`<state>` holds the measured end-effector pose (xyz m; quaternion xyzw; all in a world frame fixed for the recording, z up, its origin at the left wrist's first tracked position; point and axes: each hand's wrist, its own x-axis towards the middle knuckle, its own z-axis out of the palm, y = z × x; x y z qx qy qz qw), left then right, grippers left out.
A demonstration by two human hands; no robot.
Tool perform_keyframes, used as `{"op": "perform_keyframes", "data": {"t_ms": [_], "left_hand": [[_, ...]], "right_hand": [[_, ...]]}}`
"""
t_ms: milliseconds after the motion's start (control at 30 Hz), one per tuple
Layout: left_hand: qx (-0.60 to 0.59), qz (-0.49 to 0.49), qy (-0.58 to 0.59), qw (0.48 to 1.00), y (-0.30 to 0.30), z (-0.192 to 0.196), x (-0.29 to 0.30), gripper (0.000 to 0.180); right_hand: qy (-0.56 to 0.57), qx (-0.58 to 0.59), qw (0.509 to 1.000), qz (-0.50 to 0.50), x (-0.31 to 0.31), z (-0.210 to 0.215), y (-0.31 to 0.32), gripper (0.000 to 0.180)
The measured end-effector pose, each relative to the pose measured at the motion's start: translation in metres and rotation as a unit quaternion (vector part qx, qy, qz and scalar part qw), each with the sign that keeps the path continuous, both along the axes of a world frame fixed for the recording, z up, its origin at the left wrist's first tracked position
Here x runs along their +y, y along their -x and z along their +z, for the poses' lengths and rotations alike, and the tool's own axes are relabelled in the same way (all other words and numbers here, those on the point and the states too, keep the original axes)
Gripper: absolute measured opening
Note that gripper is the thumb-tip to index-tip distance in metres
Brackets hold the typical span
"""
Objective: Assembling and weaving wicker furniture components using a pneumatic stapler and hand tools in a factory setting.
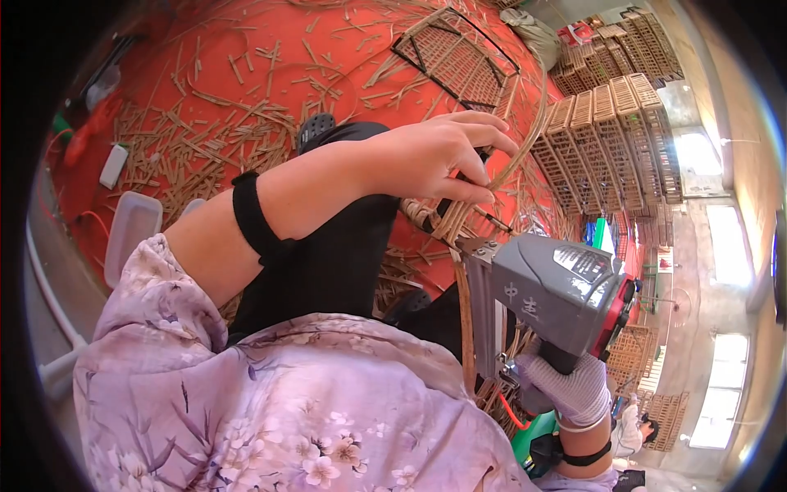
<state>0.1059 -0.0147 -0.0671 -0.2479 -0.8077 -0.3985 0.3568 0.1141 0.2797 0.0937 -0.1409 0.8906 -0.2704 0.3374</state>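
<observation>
My left hand (438,156) is bare and pinches a thin curved rattan strip (525,143) against a woven rattan frame (434,217) resting on my lap. My right hand (574,385), in a white knit glove, grips the handle of a grey and red pneumatic nail gun (557,291). The gun's nose (475,246) sits just below my left fingers, against the frame. A black band (250,213) wraps my left forearm. My floral sleeve fills the lower part of the view.
Cut cane pieces (205,131) litter the red floor (328,66). A finished black-edged rattan panel (459,53) lies ahead. Stacks of rattan crates (611,135) stand at the right. A white plastic chair (127,230) is at my left. Another person (635,430) sits at lower right.
</observation>
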Motion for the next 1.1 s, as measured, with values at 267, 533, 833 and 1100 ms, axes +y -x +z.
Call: {"op": "perform_keyframes", "data": {"t_ms": [267, 533, 833, 1100], "left_hand": [[0.002, -0.009, -0.001, 1.000, -0.001, 0.002, 0.001, 0.024], [0.006, -0.013, -0.004, 1.000, -0.002, 0.000, -0.001, 0.023], [0.002, -0.013, -0.002, 1.000, -0.001, 0.000, 0.000, 0.022], [-0.015, -0.014, -0.007, 1.000, -0.002, 0.001, 0.000, 0.022]], "right_hand": [[0.054, -0.013, 0.998, 0.030, -0.001, -0.012, 0.006, 0.061], [0.013, 0.007, 1.000, 0.028, -0.005, -0.010, 0.004, 0.060], [0.033, 0.020, 0.998, 0.044, -0.001, -0.015, 0.005, 0.057], [0.021, 0.036, 0.998, 0.049, -0.001, -0.016, 0.005, 0.055]]}}
